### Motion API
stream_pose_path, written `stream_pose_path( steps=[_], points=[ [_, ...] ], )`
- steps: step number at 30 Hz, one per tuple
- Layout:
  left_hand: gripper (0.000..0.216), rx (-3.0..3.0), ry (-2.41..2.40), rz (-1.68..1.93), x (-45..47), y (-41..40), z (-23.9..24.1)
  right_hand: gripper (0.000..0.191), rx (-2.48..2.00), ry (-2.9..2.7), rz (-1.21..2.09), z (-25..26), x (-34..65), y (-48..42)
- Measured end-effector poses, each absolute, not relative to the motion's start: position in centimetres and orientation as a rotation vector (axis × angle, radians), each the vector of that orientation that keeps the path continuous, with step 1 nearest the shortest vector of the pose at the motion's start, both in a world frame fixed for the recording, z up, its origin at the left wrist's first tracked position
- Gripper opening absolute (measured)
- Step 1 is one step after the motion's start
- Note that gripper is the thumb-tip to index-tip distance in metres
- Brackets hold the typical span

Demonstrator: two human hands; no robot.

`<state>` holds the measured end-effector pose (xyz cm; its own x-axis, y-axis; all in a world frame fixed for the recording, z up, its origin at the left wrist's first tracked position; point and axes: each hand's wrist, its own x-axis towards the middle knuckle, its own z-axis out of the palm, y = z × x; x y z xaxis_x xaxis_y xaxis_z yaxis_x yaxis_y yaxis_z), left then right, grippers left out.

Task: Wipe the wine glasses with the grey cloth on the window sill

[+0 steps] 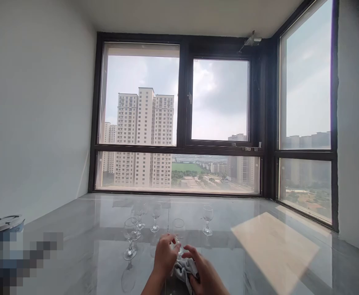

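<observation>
A small clear stemmed glass [178, 226] stands in front of me, its bowl upright and its lower part partly hidden by my fingers. My left hand [164, 255] is closed around the near side of this glass, fingertips curled at its stem. On the other side, my right hand [204, 271] grips a crumpled grey cloth [185, 268] under its palm, with the index finger reaching toward the glass. The cloth lies close against the foot of the glass; whether they touch is hard to make out.
More stemmed glasses stand on the glossy grey stone ledge [84, 246]: one at the left [130, 235], several behind it, another [155, 215] farther back and one at the right [207, 217]. A lidded container [5, 223] sits far left. Dark-framed windows [179, 149] border the ledge.
</observation>
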<state>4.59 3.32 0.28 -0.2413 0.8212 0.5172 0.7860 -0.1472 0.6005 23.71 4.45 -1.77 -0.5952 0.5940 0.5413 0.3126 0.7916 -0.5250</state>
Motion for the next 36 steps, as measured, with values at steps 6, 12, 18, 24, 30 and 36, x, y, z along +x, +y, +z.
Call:
stream_pose_path(
  steps=[6, 12, 18, 24, 30, 36],
  points=[
    [0.025, 1.788, 2.312, 1.512, 4.1, 1.4, 0.8, 0.088, -0.704, -2.413, 0.451, 0.3, 22.8, 3.0],
    [0.038, 1.848, 1.818, 1.341, 4.3, 2.7, 0.1, 0.086, -0.680, -2.401, 0.404, 0.5, 22.7, 3.0],
    [0.036, 2.006, 1.708, 1.174, 5.1, 2.4, -0.1, 0.082, -0.682, -2.373, 0.432, 0.5, 22.7, 2.9],
    [0.039, 2.070, 1.842, 1.040, 5.0, 1.8, 0.2, 0.070, -0.642, -2.319, 0.461, 0.3, 22.8, 2.7],
    [0.040, 2.107, 2.100, 0.814, 5.0, 0.9, -0.6, 0.081, -0.666, -2.347, 0.426, -0.3, 22.7, 3.1],
    [0.042, 2.132, 2.170, 0.707, 5.6, 0.5, -0.7, 0.080, -0.688, -2.360, 0.416, 0.2, 22.8, 3.0]
  ],
)
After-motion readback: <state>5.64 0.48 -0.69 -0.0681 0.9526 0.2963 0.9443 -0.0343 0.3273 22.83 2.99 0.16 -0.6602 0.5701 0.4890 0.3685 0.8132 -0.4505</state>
